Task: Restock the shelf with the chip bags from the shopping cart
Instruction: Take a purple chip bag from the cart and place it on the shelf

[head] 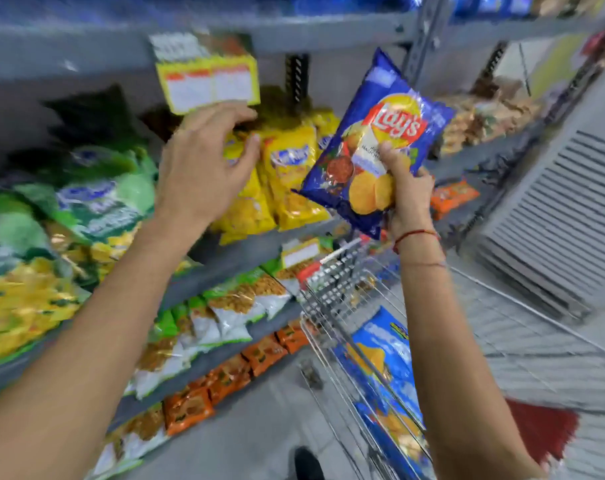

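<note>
Two bare forearms fill the lower part of the view, reaching up and forward from the bottom corners. The left hand (204, 168) is spread, fingers loosely curled, and hovers right at the front edge of the middle shelf (245, 249), over the tops of the yellow snack bags (290, 178) standing there — whether it touches them is lost in the blur. Just above its fingers a yellow price tag (209, 85) hangs from the edge of the shelf above.

The right hand (406, 199) grips a blue Lay's chip bag (373, 143) by its lower right corner, thumb pressed onto the front of the pack and the fingers wrapped behind. The bag is held in the air, tilted with its top leaning to the right, in front of the shelf's upright post and not yet on any shelf. A red thread (417, 234) circles that wrist.

Below the bag stands the wire shopping cart (342, 289), close beside the shelving's lower tiers, with more blue chip bags (384, 362) lying inside it. Green snack bags (97, 199) crowd the left end of the middle shelf; orange packets (221, 375) line the front edge of the lowest shelf. A red broom (540, 431) lies on the floor near the bottom right.
</note>
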Tool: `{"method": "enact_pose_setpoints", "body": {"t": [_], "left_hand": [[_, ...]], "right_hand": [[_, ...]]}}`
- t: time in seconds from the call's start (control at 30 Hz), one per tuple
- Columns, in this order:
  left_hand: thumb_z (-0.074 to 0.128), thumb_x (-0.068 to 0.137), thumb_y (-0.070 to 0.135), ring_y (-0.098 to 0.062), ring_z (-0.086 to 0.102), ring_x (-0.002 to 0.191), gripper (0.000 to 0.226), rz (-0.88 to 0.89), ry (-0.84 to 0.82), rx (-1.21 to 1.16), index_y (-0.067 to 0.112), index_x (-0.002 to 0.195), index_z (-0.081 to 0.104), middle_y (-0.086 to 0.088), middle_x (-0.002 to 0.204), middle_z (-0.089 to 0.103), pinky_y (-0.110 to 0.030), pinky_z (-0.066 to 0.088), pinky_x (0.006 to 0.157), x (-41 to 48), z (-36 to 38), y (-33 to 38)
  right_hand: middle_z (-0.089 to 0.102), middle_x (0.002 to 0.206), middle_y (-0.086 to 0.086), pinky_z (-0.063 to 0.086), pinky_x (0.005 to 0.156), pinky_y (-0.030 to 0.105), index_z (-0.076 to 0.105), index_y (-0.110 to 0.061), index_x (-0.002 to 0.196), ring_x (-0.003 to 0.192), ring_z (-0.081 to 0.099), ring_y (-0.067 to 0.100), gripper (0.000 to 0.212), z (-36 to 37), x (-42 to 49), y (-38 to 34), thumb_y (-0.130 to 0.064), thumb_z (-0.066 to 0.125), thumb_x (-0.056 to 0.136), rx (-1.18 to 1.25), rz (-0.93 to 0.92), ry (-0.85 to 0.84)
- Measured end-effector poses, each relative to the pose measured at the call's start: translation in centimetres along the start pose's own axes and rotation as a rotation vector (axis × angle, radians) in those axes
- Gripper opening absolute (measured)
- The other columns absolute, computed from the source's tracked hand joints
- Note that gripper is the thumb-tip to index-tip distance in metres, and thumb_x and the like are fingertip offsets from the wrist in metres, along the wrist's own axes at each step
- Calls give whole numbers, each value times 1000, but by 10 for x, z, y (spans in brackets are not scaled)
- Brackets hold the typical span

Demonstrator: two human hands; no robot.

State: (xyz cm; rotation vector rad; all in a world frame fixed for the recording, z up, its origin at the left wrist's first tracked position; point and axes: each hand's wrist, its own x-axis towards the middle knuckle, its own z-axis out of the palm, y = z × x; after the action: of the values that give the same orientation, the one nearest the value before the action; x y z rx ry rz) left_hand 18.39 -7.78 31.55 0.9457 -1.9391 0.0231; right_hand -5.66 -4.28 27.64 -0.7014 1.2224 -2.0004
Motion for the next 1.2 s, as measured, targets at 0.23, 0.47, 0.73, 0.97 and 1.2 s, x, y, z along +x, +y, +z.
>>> {"method": "enact_pose_setpoints", "body": {"t": [0.23, 0.47, 0.73, 0.97, 1.2], "left_hand": [[53, 89, 23, -31, 46, 127, 35, -33, 369, 390, 5, 118, 58, -16, 132, 56, -21, 21, 112, 1, -162, -45], [45, 88, 37, -39, 50, 122, 49, -313, 333, 696, -1, 117, 59, -24, 125, 60, -46, 38, 105, -39, -264, -98], [24, 85, 54, -29, 46, 129, 72, -506, 182, 780, 4, 124, 58, -15, 132, 58, -42, 32, 107, -58, -291, -115], [20, 88, 52, -20, 50, 124, 66, -475, 132, 856, 11, 124, 57, -4, 128, 61, -38, 25, 111, -67, -288, -121], [25, 89, 49, -20, 53, 121, 61, -435, 151, 871, 11, 123, 58, -4, 126, 63, -39, 27, 110, -69, -289, -125]], "right_hand": [[74, 65, -8, 55, 61, 22, 67, -12, 81, 64, 69, 4, 9, 166, -47, -69, -7, 74, 78, 251, -131, -400], [72, 59, -9, 57, 61, 24, 64, -14, 72, 58, 67, 3, 16, 315, -113, -93, -2, 70, 81, 367, -91, -787], [71, 67, -13, 53, 58, 16, 65, -15, 83, 58, 65, -3, 20, 437, -160, -62, -6, 80, 73, 205, -125, -956], [74, 107, 11, 58, 88, 44, 66, -7, 108, 97, 71, 24, 56, 476, -172, -32, -31, 88, 62, 25, -75, -981], [71, 113, 8, 54, 95, 45, 63, -14, 111, 104, 68, 24, 54, 478, -176, -17, -37, 84, 67, -73, -69, -947]]}}
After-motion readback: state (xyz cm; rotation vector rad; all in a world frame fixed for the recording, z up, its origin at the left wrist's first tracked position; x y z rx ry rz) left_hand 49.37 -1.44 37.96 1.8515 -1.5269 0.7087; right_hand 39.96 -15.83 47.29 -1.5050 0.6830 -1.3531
